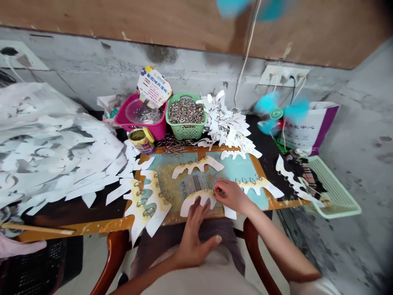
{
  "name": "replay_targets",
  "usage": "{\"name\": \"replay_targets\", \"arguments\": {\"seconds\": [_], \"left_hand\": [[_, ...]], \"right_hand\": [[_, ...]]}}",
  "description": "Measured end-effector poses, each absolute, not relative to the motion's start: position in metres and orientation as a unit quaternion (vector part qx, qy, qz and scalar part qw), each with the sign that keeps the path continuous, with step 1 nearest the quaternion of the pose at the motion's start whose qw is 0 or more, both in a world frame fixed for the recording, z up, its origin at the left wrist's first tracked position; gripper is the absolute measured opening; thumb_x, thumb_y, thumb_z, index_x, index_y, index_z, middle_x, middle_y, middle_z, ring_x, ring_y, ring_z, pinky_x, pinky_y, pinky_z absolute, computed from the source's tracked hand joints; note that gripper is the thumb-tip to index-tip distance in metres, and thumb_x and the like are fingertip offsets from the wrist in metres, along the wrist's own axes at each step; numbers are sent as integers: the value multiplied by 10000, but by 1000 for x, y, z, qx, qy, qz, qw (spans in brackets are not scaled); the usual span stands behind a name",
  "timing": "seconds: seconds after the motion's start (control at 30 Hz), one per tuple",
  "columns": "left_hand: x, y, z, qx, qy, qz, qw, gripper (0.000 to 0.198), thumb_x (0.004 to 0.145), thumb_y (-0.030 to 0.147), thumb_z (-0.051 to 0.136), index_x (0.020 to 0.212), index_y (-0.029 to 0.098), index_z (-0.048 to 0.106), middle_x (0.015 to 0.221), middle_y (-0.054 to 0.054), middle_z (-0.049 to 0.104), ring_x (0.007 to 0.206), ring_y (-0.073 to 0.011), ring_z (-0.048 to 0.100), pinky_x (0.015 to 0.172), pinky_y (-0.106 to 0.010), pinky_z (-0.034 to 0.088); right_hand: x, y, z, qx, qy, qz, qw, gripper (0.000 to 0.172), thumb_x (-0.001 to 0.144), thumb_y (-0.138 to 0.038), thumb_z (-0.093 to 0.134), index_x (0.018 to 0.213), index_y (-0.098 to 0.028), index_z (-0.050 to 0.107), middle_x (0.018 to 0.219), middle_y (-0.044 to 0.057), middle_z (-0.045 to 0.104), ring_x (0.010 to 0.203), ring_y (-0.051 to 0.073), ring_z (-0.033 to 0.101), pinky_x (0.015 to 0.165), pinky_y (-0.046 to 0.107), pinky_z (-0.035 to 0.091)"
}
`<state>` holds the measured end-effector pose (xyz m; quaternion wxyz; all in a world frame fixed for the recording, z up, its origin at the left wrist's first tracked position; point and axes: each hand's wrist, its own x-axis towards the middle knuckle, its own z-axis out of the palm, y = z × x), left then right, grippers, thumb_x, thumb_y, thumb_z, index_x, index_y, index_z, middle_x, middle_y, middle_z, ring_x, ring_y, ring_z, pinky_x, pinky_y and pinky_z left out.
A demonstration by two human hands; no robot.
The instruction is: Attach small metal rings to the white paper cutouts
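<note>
A curved white cutout (190, 203) with a scalloped edge and yellowish glue-like smears lies at the front of the work board. My left hand (196, 233) rests its outstretched fingertips on it, thumb spread away. At the cutout's right end my right hand (231, 196) pinches a small metal ring (213, 191), partly hidden by the fingers. Similar cutouts bearing rings lie around: one behind (198, 165), a pair at the left (158, 200), and one at the right (260, 184).
Loose metal rings (175, 146) lie in front of a green basket (188, 131) full of metal pieces. Beside it stand a pink basket (158, 130) and an open tin (141, 143). White cutouts heap at left (61, 151) and back (227, 127). A small fan (276, 113) spins at right.
</note>
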<state>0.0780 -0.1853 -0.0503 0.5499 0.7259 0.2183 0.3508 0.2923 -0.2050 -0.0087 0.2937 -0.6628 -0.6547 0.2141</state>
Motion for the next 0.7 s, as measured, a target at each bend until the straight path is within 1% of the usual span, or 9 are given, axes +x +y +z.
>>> {"name": "replay_targets", "arguments": {"seconds": [0.07, 0.13, 0.17, 0.23, 0.3, 0.33, 0.4, 0.5, 0.7], "left_hand": [[68, -186, -52, 802, 183, 365, 437, 367, 799, 254, 704, 1148, 206, 602, 1139, -125, 596, 1082, -276, 606, 871, -415, 547], [69, -178, -49, 848, 166, 375, 337, 208, 821, 172, 657, 1024, 197, 619, 1019, -89, 621, 978, -235, 624, 841, -384, 534], [75, -172, -46, 864, 167, 369, 298, 192, 826, 159, 649, 1011, 194, 612, 1014, -86, 632, 977, -236, 620, 850, -391, 521], [94, -154, -44, 900, 194, 303, 246, 240, 848, 140, 609, 1081, 192, 586, 1097, -99, 655, 1082, -270, 591, 925, -444, 476], [116, -135, -46, 920, 202, 236, 238, 328, 826, 121, 606, 1144, 181, 553, 1132, -107, 663, 1155, -285, 567, 985, -474, 439], [126, -126, -49, 924, 201, 211, 247, 345, 804, 96, 604, 1133, 184, 549, 1124, -97, 671, 1111, -271, 591, 992, -474, 432], [140, -111, -55, 926, 198, 173, 270, 375, 772, 71, 613, 1124, 186, 547, 1060, -73, 698, 1055, -259, 618, 1027, -485, 404], [146, -102, -61, 918, 208, 151, 301, 363, 768, 91, 643, 1108, 193, 563, 988, -49, 722, 1065, -266, 613, 1111, -557, 295], [136, -106, -62, 935, 172, 141, 276, 133, 849, 155, 640, 929, 252, 684, 988, -20, 724, 1230, -306, 501, 1146, -675, 91]], "right_hand": [[298, -204, -31, -643, -699, 180, 254, 138, 814, -57, 561, 793, -191, 586, 1012, 64, 616, 830, 169, 560, 719, 272, 427], [299, -205, -49, -648, -717, 108, 232, 95, 842, -103, 585, 799, -185, 607, 1209, 111, 563, 1003, 236, 522, 822, 348, 419], [299, -206, -55, -655, -718, 77, 223, 77, 851, -128, 595, 805, -186, 616, 1233, 115, 544, 1029, 255, 499, 844, 376, 406], [296, -210, -59, -666, -716, 46, 205, 64, 873, -166, 589, 822, -186, 623, 1124, 106, 559, 959, 246, 489, 817, 378, 395], [294, -213, -58, -666, -720, 45, 190, 95, 908, -194, 554, 840, -182, 620, 956, 75, 555, 856, 216, 488, 752, 343, 388], [293, -214, -57, -664, -722, 50, 186, 115, 926, -201, 530, 855, -180, 618, 903, 61, 541, 820, 204, 489, 719, 325, 384], [291, -216, -57, -666, -720, 62, 186, 141, 949, -198, 488, 886, -178, 613, 869, 47, 522, 762, 182, 492, 661, 295, 379], [289, -221, -61, -669, -712, 71, 199, 129, 947, -191, 474, 897, -176, 591, 891, 51, 516, 707, 164, 492, 608, 276, 385], [289, -239, -64, -645, -714, 102, 253, 118, 937, -157, 467, 905, -182, 578, 904, 73, 521, 796, 203, 530, 705, 330, 475]]}}
